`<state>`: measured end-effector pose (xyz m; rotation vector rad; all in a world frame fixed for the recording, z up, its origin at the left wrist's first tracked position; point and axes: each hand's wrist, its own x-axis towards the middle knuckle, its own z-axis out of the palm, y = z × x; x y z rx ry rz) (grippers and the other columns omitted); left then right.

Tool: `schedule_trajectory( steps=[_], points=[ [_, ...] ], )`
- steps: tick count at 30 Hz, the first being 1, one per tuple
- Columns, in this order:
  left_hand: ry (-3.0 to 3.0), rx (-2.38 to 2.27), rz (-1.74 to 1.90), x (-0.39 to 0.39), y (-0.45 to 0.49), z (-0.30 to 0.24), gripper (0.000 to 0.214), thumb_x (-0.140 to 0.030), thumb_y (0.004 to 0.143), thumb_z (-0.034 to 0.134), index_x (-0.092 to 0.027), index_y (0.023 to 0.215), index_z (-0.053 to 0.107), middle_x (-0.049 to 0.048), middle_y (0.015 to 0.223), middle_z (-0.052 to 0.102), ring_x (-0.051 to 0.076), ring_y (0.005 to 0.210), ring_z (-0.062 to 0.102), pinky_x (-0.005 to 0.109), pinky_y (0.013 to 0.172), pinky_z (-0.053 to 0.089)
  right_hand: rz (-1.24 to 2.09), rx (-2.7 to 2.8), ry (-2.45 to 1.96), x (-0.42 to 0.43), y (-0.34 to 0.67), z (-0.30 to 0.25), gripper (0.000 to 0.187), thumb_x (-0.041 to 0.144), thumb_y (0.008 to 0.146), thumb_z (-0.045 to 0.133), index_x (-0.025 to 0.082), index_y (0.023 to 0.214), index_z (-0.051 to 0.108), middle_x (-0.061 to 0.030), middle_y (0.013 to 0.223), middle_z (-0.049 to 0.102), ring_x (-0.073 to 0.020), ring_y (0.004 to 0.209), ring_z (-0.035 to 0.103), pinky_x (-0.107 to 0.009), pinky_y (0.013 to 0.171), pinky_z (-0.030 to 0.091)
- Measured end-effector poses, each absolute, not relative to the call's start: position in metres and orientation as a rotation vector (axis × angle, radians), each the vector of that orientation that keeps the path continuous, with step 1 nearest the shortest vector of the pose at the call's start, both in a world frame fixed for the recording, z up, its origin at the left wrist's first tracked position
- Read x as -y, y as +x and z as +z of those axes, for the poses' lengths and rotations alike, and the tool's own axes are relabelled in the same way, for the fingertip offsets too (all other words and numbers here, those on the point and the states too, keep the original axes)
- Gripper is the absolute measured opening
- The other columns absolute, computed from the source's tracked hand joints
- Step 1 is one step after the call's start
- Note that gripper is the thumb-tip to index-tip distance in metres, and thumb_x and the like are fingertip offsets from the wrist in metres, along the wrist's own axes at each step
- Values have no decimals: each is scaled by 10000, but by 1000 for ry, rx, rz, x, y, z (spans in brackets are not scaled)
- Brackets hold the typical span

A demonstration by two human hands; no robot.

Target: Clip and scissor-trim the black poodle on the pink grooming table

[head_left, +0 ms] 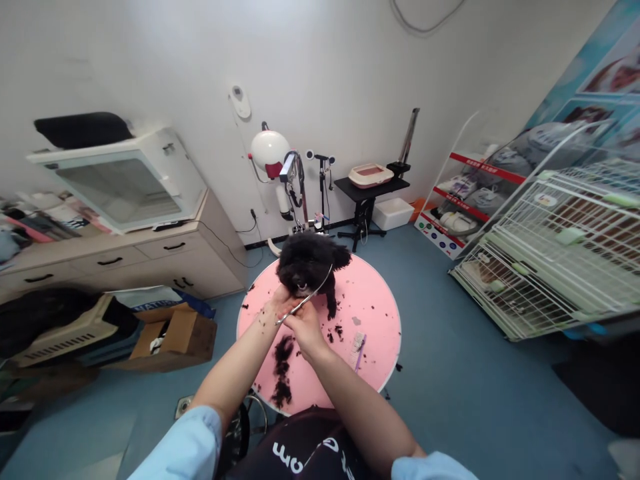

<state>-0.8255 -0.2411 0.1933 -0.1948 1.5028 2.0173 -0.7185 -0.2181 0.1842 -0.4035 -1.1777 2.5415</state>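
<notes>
A small black dog (309, 261) sits on a round pink grooming table (373, 300). My right hand (305, 327) is closed on curved scissors (311, 295), whose blades reach up beside the dog's muzzle. My left hand (277, 301) is closed under the dog's chin, holding its head. Clumps of cut black fur (283, 370) lie on the table near me. A comb (358, 347) lies on the pink top to the right of my right arm.
A cabinet with drawers (150, 257) and a white drying box (120, 177) stand at the left. Cardboard boxes (175, 333) lie on the floor. White wire cages (555, 260) fill the right. A dryer stand (273, 157) and a black side table (370, 190) stand behind.
</notes>
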Motion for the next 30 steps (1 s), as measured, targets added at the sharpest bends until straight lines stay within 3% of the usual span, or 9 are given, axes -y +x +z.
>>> schedule_trajectory(
  steps=[3, 7, 15, 24, 30],
  points=[
    [-150, -1245, 1912, 243, -833, 182, 364, -314, 966, 435, -93, 930, 723, 123, 849, 723, 263, 942, 689, 359, 807, 555, 2554, 1200, -433, 217, -718, 182, 300, 139, 554, 723, 215, 745, 504, 61, 663, 619, -139, 667, 603, -289, 699, 516],
    [-128, -911, 1937, 244, -840, 168, 343, -253, 953, 404, -171, 947, 737, 58, 832, 744, 214, 967, 689, 270, 875, 527, 2511, 1231, -449, 214, -718, 177, 336, 169, 547, 739, 218, 776, 498, 66, 685, 616, -135, 683, 611, -297, 725, 529],
    [-231, -835, 1938, 243, -847, 155, 443, -308, 976, 370, -89, 771, 697, 105, 742, 729, 196, 639, 672, 320, 716, 570, 2456, 1338, -431, 205, -720, 170, 361, 188, 554, 730, 225, 796, 465, 61, 687, 622, -144, 674, 641, -301, 711, 529],
    [-164, -687, 2018, 242, -850, 142, 246, -278, 896, 536, -105, 834, 701, 120, 786, 741, 237, 709, 708, 396, 797, 582, 2417, 1497, -431, 192, -715, 168, 378, 168, 547, 705, 230, 823, 454, 68, 660, 627, -147, 636, 643, -274, 630, 513],
    [-213, -681, 2049, 241, -845, 155, 263, -233, 911, 496, -102, 807, 698, 128, 786, 740, 229, 664, 704, 405, 787, 586, 2402, 1533, -417, 190, -713, 169, 342, 178, 563, 680, 235, 814, 456, 66, 664, 635, -143, 631, 645, -281, 627, 525]
  ],
)
